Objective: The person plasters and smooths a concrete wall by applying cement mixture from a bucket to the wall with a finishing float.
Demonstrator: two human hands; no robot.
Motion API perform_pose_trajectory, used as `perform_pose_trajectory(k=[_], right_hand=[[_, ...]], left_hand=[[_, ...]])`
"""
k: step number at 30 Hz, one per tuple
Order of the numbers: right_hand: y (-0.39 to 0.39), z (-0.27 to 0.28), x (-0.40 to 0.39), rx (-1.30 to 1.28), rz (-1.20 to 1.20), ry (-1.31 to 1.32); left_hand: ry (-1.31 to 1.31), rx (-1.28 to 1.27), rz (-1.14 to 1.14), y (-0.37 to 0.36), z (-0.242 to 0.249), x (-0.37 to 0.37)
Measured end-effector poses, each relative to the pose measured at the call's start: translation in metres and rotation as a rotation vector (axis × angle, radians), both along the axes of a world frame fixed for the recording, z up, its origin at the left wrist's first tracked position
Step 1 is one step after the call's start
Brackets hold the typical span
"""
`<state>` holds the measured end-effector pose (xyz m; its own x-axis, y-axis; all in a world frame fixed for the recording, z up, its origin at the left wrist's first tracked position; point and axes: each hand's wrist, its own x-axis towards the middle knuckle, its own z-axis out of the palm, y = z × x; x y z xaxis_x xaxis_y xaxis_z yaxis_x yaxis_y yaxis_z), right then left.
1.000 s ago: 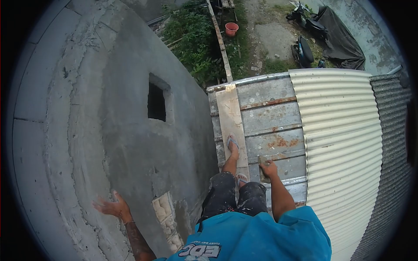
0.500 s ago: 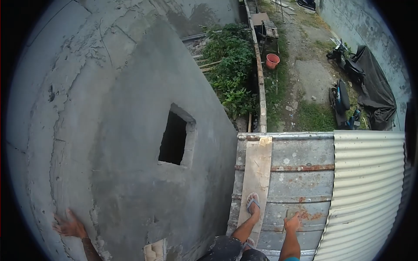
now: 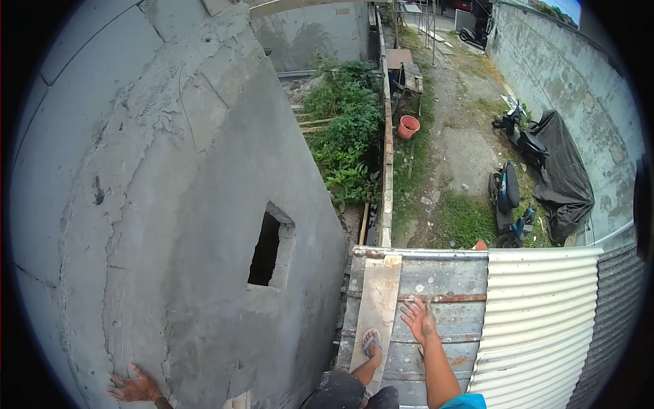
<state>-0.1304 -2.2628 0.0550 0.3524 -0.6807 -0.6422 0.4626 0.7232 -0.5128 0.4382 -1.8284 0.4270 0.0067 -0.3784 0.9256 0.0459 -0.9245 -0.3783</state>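
My left hand (image 3: 134, 386) rests with spread fingers against the rough grey plastered wall (image 3: 204, 273), low at the left. Out over the metal sheet roof (image 3: 439, 276), my right hand (image 3: 419, 320) is held with its fingers apart and nothing in it. A wooden plank (image 3: 378, 286) lies along the roof's left side. My foot in a flip-flop (image 3: 372, 339) stands on the plank, left of my right hand. The wall has a dark rectangular opening (image 3: 266, 251).
Cream corrugated sheeting (image 3: 538, 313) covers the roof's right part. Beyond the roof edge, far below, are a red bucket (image 3: 409, 127), motorbikes (image 3: 507, 191), a dark cover (image 3: 564, 180), a narrow brick wall (image 3: 387, 157) and green plants (image 3: 347, 123).
The view has tilted up and shifted. My right hand has reached forward over the roof and its fingers have opened. My left hand stays against the wall.
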Motion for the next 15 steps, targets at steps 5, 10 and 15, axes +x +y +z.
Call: perform_pose_trajectory(k=[5, 10, 15], right_hand=[[-0.072, 0.195, 0.075, -0.250, 0.027, -0.514], [-0.058, 0.220, 0.049, -0.291, 0.174, -0.189], [0.051, 0.089, -0.105, -0.682, 0.652, 1.323]], left_hand=[[0.110, -0.019, 0.026, 0.011, -0.004, -0.002], [0.164, -0.074, 0.049, 0.010, -0.008, 0.000], [0.243, -0.102, 0.034, 0.014, -0.009, 0.002]])
